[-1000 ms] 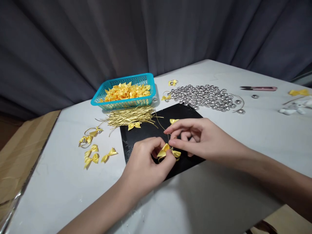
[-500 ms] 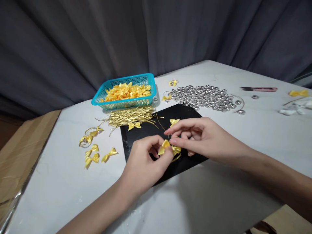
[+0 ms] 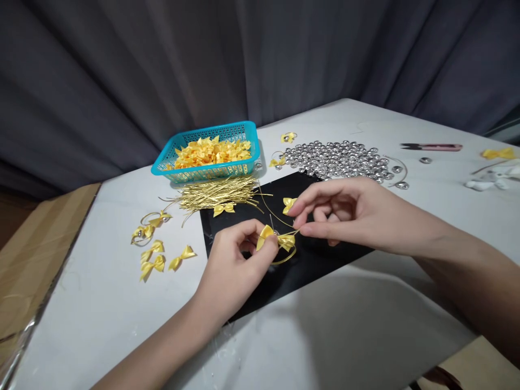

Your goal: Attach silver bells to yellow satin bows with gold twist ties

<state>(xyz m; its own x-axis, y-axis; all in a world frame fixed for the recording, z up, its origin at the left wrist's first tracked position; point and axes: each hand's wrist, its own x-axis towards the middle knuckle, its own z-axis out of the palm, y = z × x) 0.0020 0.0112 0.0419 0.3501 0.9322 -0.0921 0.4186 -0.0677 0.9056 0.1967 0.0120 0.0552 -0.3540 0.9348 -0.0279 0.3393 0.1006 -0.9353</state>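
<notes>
Between thumb and fingers, my left hand (image 3: 239,260) pinches a yellow ribbon bow (image 3: 286,241) above the black mat (image 3: 312,279). A gold cord (image 3: 289,259) loops below the bow, and a small silvery piece shows at its middle, partly hidden by my thumb. My right hand (image 3: 345,216) is closed at the fingertips on a gold cord end, which stretches across from the bow. Just beyond my right fingertips lies another yellow bow (image 3: 288,205) on the mat. One more bow (image 3: 223,209) rests at the mat's far left, by a pile of gold cords (image 3: 219,193).
A turquoise basket (image 3: 205,173) of yellow bows stands at the back. Silver bells or beads (image 3: 341,160) are heaped right of it. Pink-handled thread snips (image 3: 431,147) lie farther right. Loose bows (image 3: 153,265) and looped bow pieces (image 3: 143,234) lie left on the white table (image 3: 122,325).
My right hand has moved right and slightly up, drawing the gold cord end away from the bow. My left hand has shifted a little left with the bow.
</notes>
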